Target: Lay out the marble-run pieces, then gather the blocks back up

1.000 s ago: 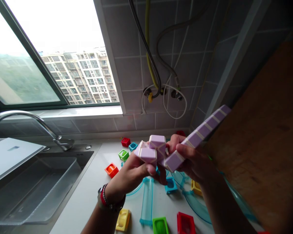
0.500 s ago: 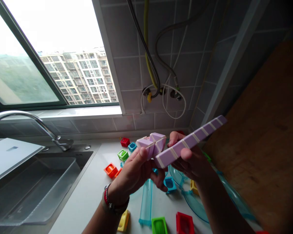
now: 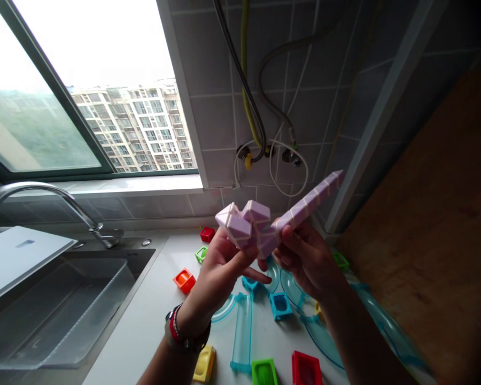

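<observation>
Between my two hands, raised above the counter, is a lilac twist-snake puzzle (image 3: 260, 227) made of wedge segments with pale seams. Its left part is folded into a chunky cluster; the right part runs straight, slanting up to the right. My left hand (image 3: 228, 262) is closed on the cluster from below, thumb along its front, one finger stretched out to the right. Around the near end of the straight part, my right hand (image 3: 304, 256) is closed with the thumb in front. Some right fingers are hidden behind the puzzle.
Hollow toy blocks lie on the white counter: an orange block (image 3: 184, 280), a blue block (image 3: 280, 305), a red block (image 3: 307, 369), a green block (image 3: 264, 371) and others. Clear blue track pieces (image 3: 241, 334) lie among them. To the left are a sink basin (image 3: 84, 305) and a faucet (image 3: 100, 230).
The straight part has swung to a different angle and its far end has shifted left. The folded cluster has turned and shows different faces. Both hands keep hold.
</observation>
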Tool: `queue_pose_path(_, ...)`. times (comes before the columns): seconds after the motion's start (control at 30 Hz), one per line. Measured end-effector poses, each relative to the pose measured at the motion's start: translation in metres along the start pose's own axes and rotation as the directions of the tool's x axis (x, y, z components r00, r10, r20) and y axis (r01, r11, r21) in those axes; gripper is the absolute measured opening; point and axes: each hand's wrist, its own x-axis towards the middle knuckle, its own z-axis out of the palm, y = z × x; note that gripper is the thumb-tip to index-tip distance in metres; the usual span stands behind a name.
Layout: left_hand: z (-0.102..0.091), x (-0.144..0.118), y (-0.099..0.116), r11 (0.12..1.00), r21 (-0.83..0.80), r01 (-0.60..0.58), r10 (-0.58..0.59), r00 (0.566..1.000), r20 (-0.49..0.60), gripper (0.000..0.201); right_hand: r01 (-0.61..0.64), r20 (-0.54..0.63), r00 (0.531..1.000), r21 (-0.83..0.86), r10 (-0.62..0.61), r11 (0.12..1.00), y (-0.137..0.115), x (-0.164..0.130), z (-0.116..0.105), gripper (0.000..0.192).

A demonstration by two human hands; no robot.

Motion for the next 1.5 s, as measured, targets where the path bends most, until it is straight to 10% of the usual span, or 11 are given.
queue_pose_path(0.33, 0.004, 0.003, 0.002, 0.985, -0.071, 0.155, -0.158, 0.987, -0.028, 0.039, 0.111, 0.008, 0.994, -0.173, -0.111, 0.979, 0.004, 0.003, 0.001, 0.035)
queue_pose_path(0.97, 0.006, 0.001, -0.006, 0.995, 0.098, 0.004, 0.004, 0.996, -0.09, 0.036, 0.153, -0.041, 0.981, -0.449, -0.191, 0.88, -0.004, -0.009, 0.007, 0.027)
queue_pose_path(1.5, 0.0, 0.004, -0.007, 0.799, -0.489, 0.35, -0.295, 0.937, 0.188, 0.025, 0.388, 0.293, 0.888, -0.066, -0.354, 0.919, 0.016, 0.014, -0.026, 0.013)
